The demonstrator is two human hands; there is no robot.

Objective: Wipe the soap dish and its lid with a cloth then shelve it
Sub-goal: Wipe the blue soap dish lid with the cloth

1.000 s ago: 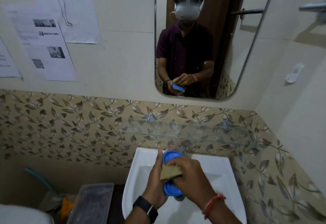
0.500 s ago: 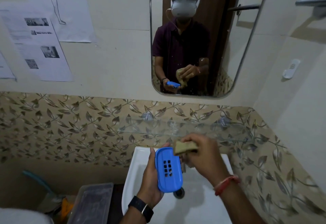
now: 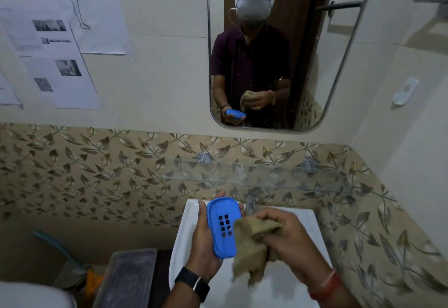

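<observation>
At six o'clock in my view my left hand (image 3: 203, 242) grips the blue soap dish (image 3: 221, 225) by its long edges, thumb on the near rim, tilting the slotted face toward me, I judge so the cloth can reach it. At its three o'clock my right hand (image 3: 288, 235) is curled round the bunched tan cloth (image 3: 252, 242), which overlaps the dish's right edge. I see no separate lid. Both hands hang over the white basin (image 3: 223, 293), so drips would fall there. A clear plastic box (image 3: 128, 276) sits at eight o'clock. At twelve o'clock, past the tap (image 3: 251, 204), the glass shelf (image 3: 254, 177) runs along the leaf-patterned wall; the tap stands between hands and shelf. A mirror (image 3: 339, 41) hangs above.
</observation>
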